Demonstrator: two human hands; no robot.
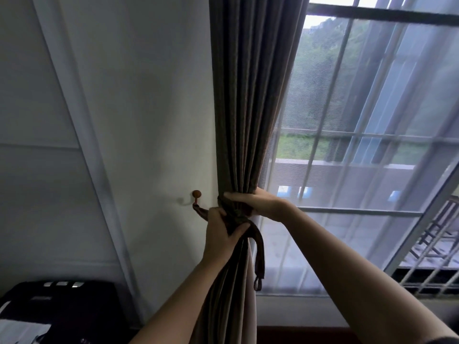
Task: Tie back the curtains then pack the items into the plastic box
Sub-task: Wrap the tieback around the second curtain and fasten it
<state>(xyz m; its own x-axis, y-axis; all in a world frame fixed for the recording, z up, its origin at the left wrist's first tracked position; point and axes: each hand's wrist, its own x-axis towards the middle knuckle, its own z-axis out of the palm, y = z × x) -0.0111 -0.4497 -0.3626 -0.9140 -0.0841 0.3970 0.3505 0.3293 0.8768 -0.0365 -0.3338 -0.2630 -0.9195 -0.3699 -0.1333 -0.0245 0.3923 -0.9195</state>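
Brown pleated fabric curtain (238, 120) hangs bunched by the wall. The right hand (259, 203) clasps the bundle; the left hand (221, 232), nearer the round-knobbed wall hook (196, 194), grips the brown fabric tieback band (259, 244), whose ringed end dangles lower right.

The left hand (221, 233) and right hand (259, 202) are bare, as are both forearms along their whole visible length. A sliver of dark sleeve (445, 340) shows at the right arm's upper end
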